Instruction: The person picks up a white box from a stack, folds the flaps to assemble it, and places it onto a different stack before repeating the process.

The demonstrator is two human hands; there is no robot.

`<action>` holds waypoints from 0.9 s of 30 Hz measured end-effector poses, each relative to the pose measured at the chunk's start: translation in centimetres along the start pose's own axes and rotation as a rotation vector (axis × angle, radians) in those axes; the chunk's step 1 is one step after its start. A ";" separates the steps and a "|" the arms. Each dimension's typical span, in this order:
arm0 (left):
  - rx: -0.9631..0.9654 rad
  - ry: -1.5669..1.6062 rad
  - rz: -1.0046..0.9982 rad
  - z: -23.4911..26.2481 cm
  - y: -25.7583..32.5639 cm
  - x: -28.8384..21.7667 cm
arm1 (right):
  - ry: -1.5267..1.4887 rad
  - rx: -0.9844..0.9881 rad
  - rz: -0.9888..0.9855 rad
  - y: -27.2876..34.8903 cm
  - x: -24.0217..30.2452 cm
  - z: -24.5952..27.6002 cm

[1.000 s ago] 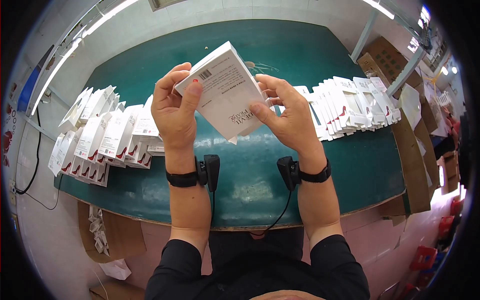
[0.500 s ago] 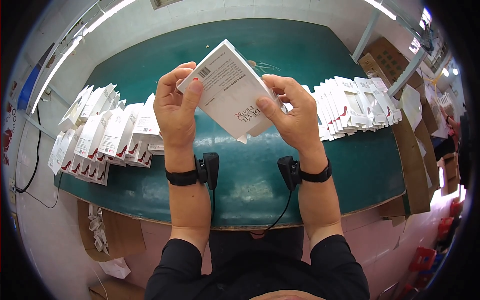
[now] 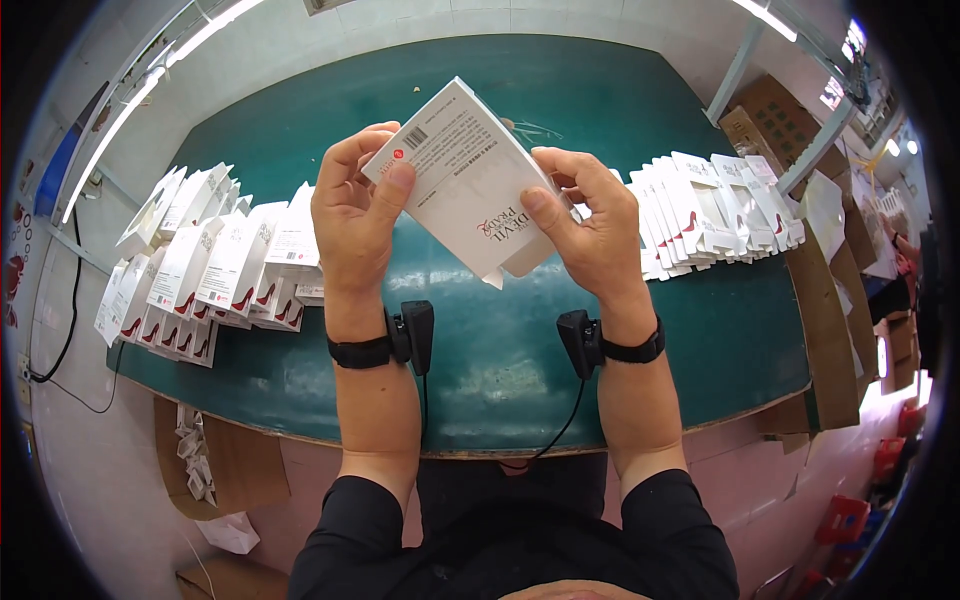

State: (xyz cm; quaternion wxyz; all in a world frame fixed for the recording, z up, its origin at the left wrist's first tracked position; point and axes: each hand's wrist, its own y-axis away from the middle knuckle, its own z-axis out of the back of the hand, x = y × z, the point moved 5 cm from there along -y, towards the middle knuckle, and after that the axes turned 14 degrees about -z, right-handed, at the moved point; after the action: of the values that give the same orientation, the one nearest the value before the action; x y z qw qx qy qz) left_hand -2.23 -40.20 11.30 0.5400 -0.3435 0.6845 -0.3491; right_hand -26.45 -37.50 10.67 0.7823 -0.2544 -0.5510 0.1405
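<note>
Between my two hands, above the table, is a tilted white carton [image 3: 470, 185] with dark print, a barcode and a small red mark. My left hand [image 3: 362, 195] grips its left side, thumb on the printed face and fingers behind. On the right edge my right hand [image 3: 590, 215] holds it the same way, thumb on the face. Small end flaps stick out at the carton's lower corner. The fingers behind it are partly hidden. Each wrist wears a black strap with a small black device.
Several erected white cartons [image 3: 215, 265] stand at the left of the green table [image 3: 480, 380]. A row of flatter cartons [image 3: 700, 215] leans at the right. Clear strips [image 3: 535, 130] lie behind the held carton. Cardboard boxes stand below left [image 3: 235, 465] and at the right edge [image 3: 825, 330].
The carton has shifted and turned very slightly in both hands, which keep their hold. Nothing else has visibly moved.
</note>
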 end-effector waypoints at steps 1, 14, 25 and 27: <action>-0.001 -0.001 0.001 0.1 0.0 0.0 | 0.000 0.001 -0.001 0.0 0.0 0.0; 0.013 -0.005 0.036 0.3 0.1 0.5 | 0.020 0.009 -0.003 0.0 -0.5 -0.5; 0.018 -0.002 0.051 0.6 0.1 0.8 | 0.043 0.028 0.003 -0.1 -1.0 -1.0; 0.016 -0.007 0.049 0.8 0.1 0.9 | 0.063 0.035 0.001 -0.1 -1.0 -1.2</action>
State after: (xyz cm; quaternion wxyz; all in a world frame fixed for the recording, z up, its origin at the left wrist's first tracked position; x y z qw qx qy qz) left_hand -1.64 -41.00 10.67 0.5535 -0.3234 0.6881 -0.3401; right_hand -25.74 -38.37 9.62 0.8035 -0.2452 -0.5235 0.1424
